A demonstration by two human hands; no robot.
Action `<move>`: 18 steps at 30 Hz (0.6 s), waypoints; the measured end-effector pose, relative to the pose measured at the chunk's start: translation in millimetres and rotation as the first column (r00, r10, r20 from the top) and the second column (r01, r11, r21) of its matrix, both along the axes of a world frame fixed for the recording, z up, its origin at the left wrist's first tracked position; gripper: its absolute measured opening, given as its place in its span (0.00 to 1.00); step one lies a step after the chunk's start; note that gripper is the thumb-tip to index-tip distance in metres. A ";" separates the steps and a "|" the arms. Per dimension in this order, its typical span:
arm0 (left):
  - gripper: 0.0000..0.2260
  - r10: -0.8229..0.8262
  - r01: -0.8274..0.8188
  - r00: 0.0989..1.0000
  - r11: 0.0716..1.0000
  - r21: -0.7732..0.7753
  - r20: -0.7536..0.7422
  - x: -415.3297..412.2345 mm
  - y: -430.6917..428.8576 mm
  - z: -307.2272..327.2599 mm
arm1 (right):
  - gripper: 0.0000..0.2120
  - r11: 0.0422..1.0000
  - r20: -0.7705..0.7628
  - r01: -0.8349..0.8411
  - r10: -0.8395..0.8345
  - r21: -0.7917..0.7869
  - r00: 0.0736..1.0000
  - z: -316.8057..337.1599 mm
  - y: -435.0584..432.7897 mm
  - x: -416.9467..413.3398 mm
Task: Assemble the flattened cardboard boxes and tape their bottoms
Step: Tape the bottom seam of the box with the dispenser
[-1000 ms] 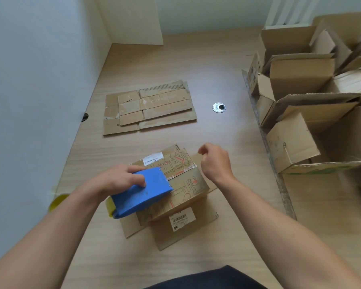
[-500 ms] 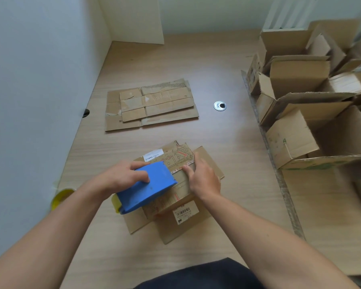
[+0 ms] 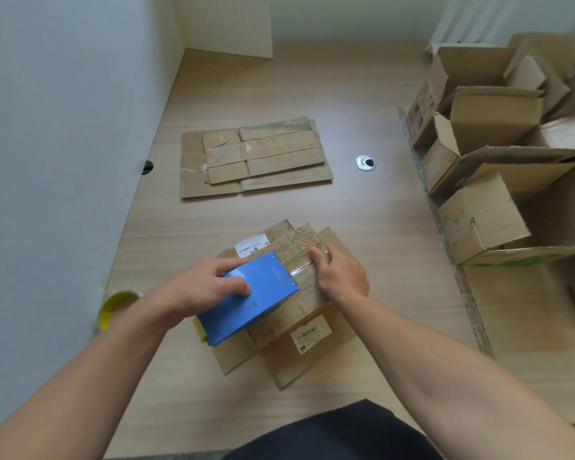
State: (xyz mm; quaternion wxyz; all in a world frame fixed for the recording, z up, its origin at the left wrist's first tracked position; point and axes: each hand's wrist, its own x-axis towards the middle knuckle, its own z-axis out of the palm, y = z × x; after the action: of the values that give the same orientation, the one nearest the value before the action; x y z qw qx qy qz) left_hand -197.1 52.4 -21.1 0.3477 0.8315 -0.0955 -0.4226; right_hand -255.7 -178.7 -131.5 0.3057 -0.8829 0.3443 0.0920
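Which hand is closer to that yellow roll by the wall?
Left. The left hand grips the blue dispenser just right of the yellow roll; the right hand holds the box farther right.

Both forearms are bare, from the wrists back past the near edge of the wooden table (image 3: 362, 94), and the left hand (image 3: 196, 290) and right hand (image 3: 341, 280) are bare too. Between the arms, at that same near edge, a dark navy garment (image 3: 339, 433) shows as a smooth, rounded shape.
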 end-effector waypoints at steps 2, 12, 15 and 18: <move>0.21 -0.037 0.036 0.999 0.999 0.013 0.034 2.4 7.9 4.5 | 0.24 1.000 0.001 0.002 -0.002 -0.005 1.000 -0.4 -4.6 0.3; 0.22 -0.032 0.033 0.999 0.999 0.010 -0.036 1.5 84.5 15.6 | 0.21 0.997 0.051 0.016 -0.020 0.079 0.998 -3.4 -10.7 4.4; 0.23 -0.011 0.013 0.999 0.999 0.036 -0.048 -4.2 99.2 11.5 | 0.22 0.994 0.039 0.005 -0.010 0.109 0.999 -3.2 -12.3 5.4; 0.23 0.007 -0.005 0.999 0.999 0.035 -0.052 -6.2 114.5 7.4 | 0.21 0.994 0.014 -0.018 0.016 0.109 1.000 -1.9 -11.3 5.2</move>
State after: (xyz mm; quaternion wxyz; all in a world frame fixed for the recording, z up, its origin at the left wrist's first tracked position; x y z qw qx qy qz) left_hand -203.3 166.9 -13.7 0.3370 0.8264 -0.0767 -0.4446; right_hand -250.5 -190.0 -133.4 0.3549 -0.8684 0.3292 0.1075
